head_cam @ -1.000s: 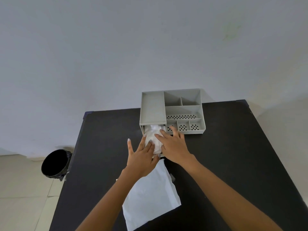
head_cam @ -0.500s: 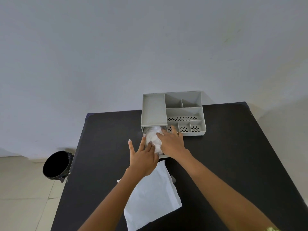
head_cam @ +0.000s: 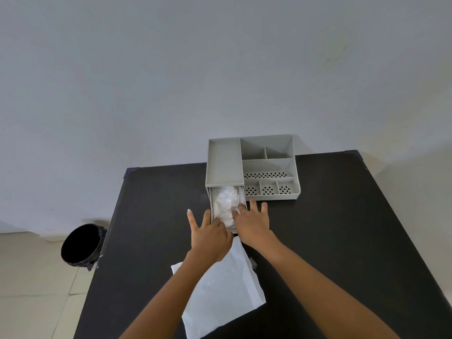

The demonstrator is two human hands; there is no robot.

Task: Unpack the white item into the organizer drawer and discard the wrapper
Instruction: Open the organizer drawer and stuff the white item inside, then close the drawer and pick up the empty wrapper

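Head view looks down on a black table [head_cam: 318, 241] with a grey organizer [head_cam: 269, 167] at its far edge, its drawer [head_cam: 212, 211] pulled out toward the person. Inside lies the white item [head_cam: 226, 204], crumpled and glossy, probably soft, light and easily squashed, so it is best pressed flat from above or pinched at its near end. Both forearms reach forward, palms down. Left hand [head_cam: 208, 237] rests at the drawer's near left corner, fingers spread and gripping nothing. Right hand [head_cam: 252, 223] lies at the near right corner, fingers splayed, fingertips touching the item without closing on it. White wrapper [head_cam: 220, 297] lies flat near the table's near edge, beneath the left forearm; a black bin [head_cam: 78, 245] stands on the floor past the left edge.
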